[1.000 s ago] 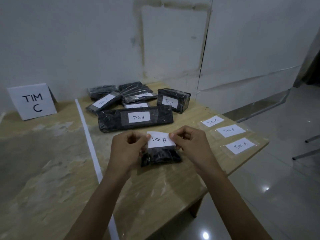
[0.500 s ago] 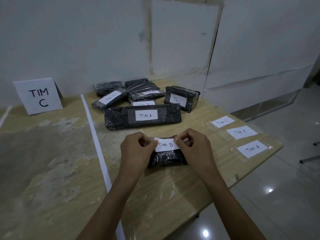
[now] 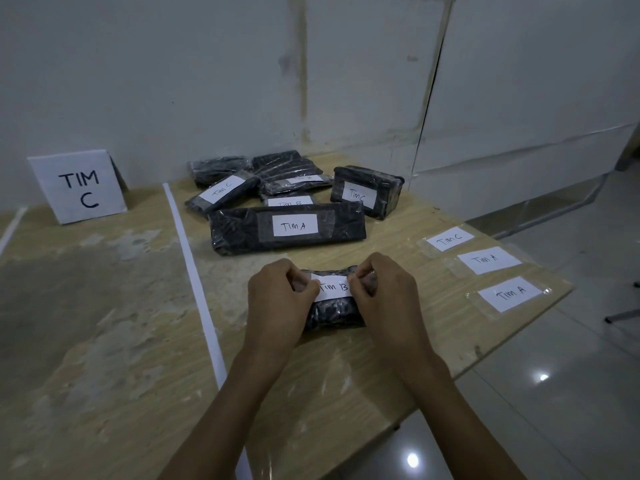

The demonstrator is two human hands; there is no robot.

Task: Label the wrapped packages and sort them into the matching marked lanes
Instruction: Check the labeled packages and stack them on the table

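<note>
Wooden table [image 3: 346, 393] | small black wrapped package [image 3: 334, 311] lies near front edge, glossy, crinkled | left hand [image 3: 277, 299] and right hand [image 3: 388, 296] both curled, pinching its white "Tim B" label [image 3: 333, 288] flat on top

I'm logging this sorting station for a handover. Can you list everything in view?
Small package: one, black wrap, near middle of the table, between the hands.
Tim B label: one, white, on top of the small package.
Piled packages: about seven, black wrap, far side of the table; the readable labels say Tim A, Tim B, Tim C.
Loose labels: three, white under clear tape, along the table's right edge; Tim C, Tim A, Tim A.
TIM C sign: one, white, standing far left.
Lane strips: two, white, on the table top.
Table: one, light wood.
Left hand: pinches the label's left end.
Right hand: pinches its right end.
</note>
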